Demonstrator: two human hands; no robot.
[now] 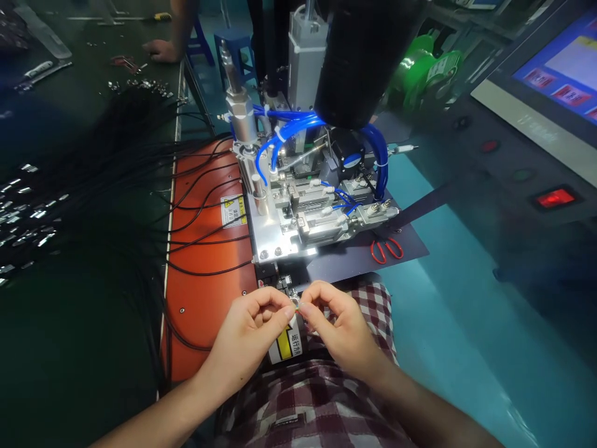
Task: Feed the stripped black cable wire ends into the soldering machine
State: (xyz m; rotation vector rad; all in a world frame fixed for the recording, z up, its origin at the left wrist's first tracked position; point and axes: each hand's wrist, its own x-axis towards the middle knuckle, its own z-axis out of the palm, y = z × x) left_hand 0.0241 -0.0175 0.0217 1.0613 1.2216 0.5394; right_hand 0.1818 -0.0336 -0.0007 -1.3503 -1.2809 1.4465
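**Small part pinched between both hands**

Black cords (196, 205) fan over the orange plate (205, 292) at left. The left hand (249, 339) and right hand (338, 326) meet fingertip to fingertip — thumbs and forefingers closed on a tiny metal part (295, 303), held just below the machine (303, 193). Red scissors (386, 249) lie further right.

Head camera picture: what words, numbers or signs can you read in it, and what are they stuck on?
"运行" is about all that reads, on the yellow and white sticker behind the left hand and right hand; the rest is hidden.
Yellow warning label on the orange panel: triangle sign visible, words too small.
Touchscreen: red boxes, text blurred.
Green spool label: too blurred.
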